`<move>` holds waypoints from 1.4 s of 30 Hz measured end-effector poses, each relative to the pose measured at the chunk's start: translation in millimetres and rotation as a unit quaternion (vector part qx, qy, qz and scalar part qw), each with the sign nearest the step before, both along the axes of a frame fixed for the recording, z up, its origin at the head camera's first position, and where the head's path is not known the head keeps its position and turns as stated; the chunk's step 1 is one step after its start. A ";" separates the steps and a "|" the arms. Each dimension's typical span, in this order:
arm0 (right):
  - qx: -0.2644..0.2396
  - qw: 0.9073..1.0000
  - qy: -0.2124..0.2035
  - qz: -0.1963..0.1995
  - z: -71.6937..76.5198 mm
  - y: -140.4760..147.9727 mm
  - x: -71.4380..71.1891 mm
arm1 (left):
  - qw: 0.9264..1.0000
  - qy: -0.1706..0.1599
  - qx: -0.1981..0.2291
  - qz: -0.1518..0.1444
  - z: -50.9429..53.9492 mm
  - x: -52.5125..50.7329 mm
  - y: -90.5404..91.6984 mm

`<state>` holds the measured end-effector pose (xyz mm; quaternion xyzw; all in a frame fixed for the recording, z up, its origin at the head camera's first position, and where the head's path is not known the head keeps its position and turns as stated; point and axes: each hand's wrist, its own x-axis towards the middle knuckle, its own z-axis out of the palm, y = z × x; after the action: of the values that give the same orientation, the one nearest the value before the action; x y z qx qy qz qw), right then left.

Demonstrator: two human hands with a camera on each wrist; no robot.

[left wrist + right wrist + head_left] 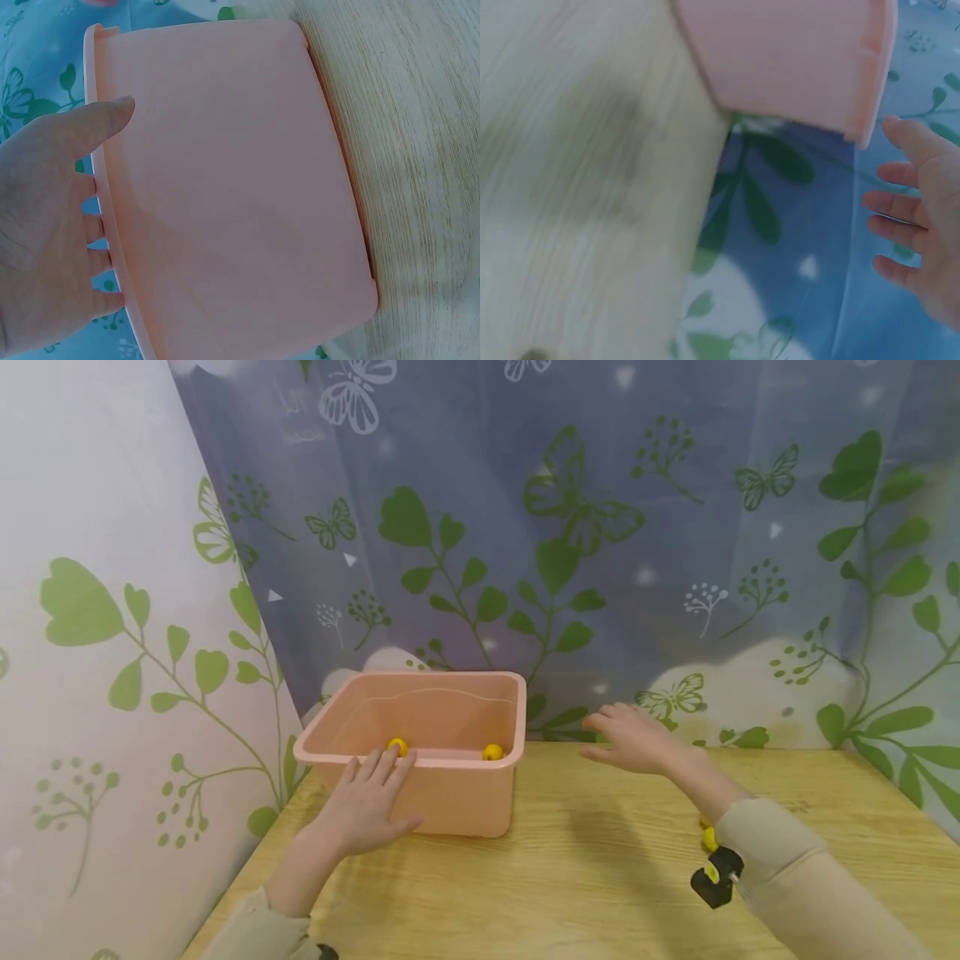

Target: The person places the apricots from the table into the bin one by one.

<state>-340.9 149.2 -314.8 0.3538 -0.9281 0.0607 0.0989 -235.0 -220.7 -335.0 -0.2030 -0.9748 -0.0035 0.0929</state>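
Observation:
A pink plastic bin (450, 797) stands on the wooden table, with two small yellow round things, one on the left (398, 746) and one on the right (492, 752), inside it. My left hand (366, 806) is at the bin's near rim. Its fingers reach over the edge fairly straight, and in the left wrist view the thumb (105, 124) lies on the outer side; whether it presses the wall I cannot tell. To the right of the bin, my right hand (630, 739) is raised above the table, fingers loosely extended and holding nothing.
More small yellow things (709, 838) lie on the table (570, 877) at the right, partly hidden by the right sleeve. A patterned curtain (480, 527) hangs behind the table, and a pale patterned one (112, 710) hangs at the left.

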 end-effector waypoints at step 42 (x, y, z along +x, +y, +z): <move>0.048 0.993 0.033 -0.100 -106.7 149.3 50.0 | 1.000 0.024 -0.005 -0.011 -2.8 0.6 0.1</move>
<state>-290.9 298.6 -421.5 0.2656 -0.9569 -0.0061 0.1176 -234.3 -220.5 -337.8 -0.2140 -0.9700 0.0053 0.1150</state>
